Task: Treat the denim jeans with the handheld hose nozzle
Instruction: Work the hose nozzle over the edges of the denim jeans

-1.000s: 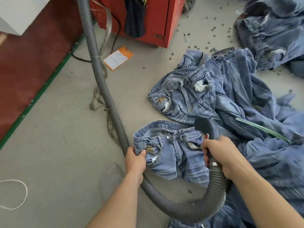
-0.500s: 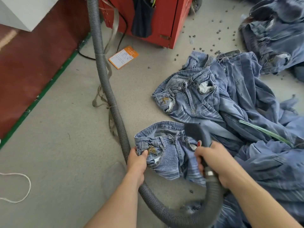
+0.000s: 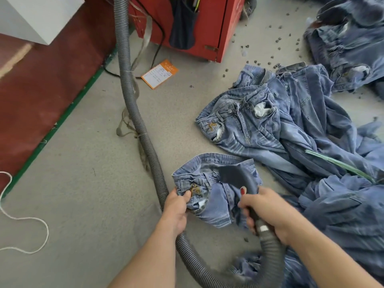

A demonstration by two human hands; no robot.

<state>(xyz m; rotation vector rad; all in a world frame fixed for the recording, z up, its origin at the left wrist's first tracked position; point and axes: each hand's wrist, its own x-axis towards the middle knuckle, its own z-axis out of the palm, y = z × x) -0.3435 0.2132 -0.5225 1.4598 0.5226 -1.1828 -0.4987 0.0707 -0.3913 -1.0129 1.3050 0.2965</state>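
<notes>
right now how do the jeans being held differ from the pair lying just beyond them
The held jeans are pinched at the waistband by the left hand, bunched up, with the nozzle in the right hand over them; the farther jeans lie untouched on the floor. The farther jeans show a white pocket lining pulled out at the hip; the held jeans show only a small white patch. Both are faded blue denim, front up.

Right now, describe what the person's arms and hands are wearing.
Both forearms are bare: no sleeves, gloves, watch or bracelets in view. The right hand has red-painted nails, one visible on the thumb. The left hand shows no rings; its nails cannot be made out.
</notes>
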